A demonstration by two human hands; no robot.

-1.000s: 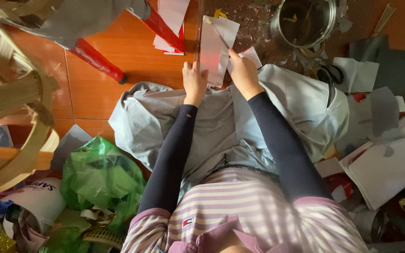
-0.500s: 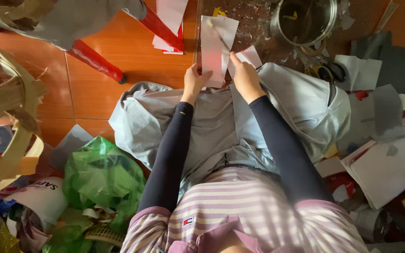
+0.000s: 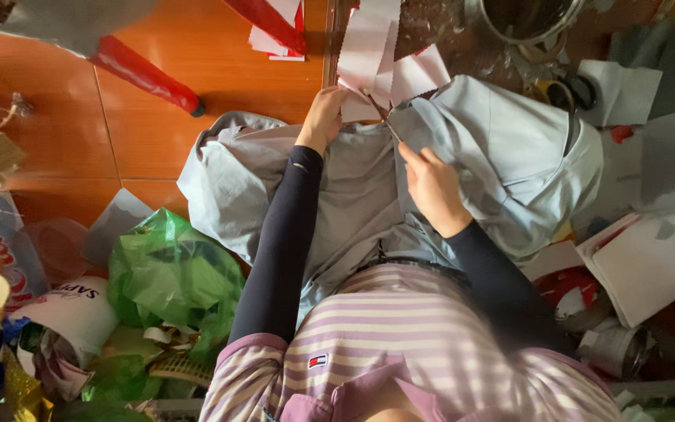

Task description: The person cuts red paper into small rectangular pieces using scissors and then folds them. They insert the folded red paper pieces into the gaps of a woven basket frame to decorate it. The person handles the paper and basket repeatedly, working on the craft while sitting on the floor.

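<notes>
- Paper: a pale pink-white sheet with a zigzag cut edge, held upright in front of the person, above the grey cloth spread over the lap. Further pieces of the same pale sheet fan out to its right.
- Left hand: fingers closed on the lower edge of the paper, pinching it.
- Right hand: closed around scissors, whose thin blades point up and left and meet the bottom edge of the paper. The two hands are near each other but not touching.
- Metal pot: round, at the upper edge of the view, beyond the cloth; its contents cannot be made out.
- Green plastic bag: crumpled, on the floor to the person's left; contents hidden.
- White package: curved, with dark lettering, lower left beside the green bag.
- Red stool leg: slanted across the orange tiled floor, upper left.
- Grey and white paper sheets: stacked loosely at the right, with a second pair of scissors lying above them near the pot.
</notes>
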